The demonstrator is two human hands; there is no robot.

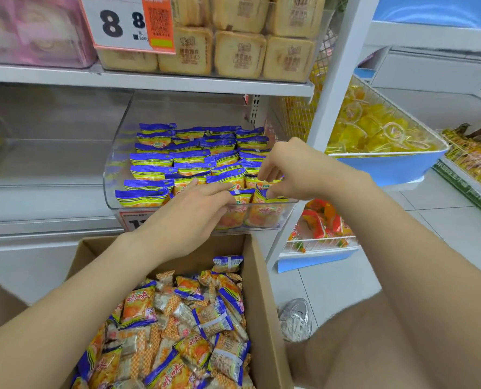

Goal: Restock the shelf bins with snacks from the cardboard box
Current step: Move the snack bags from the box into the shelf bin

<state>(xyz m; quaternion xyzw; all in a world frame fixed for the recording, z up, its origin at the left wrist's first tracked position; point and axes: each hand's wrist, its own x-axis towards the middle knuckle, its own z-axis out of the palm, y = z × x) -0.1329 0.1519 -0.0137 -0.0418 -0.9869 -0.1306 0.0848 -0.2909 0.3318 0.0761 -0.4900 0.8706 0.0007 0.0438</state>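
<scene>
**Box (pixel 264 304) stock looking light and slippery**

Lower centre, loose packets (pixel 205 318) are filling it, likely soft too; a crimped end is looking the best pinch. Mid-frame, the left hand (pixel 186 217) is lying flat-fingered on the bin (pixel 110 178) front row; the right hand (pixel 287 167) is pinching a front packet (pixel 280 197) by its top.

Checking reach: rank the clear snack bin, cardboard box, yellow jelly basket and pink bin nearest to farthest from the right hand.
1. Clear snack bin: the right hand pinches a packet inside it.
2. Yellow jelly basket, to the right, and cardboard box, below: too close to call.
3. Pink bin, upper left.
</scene>
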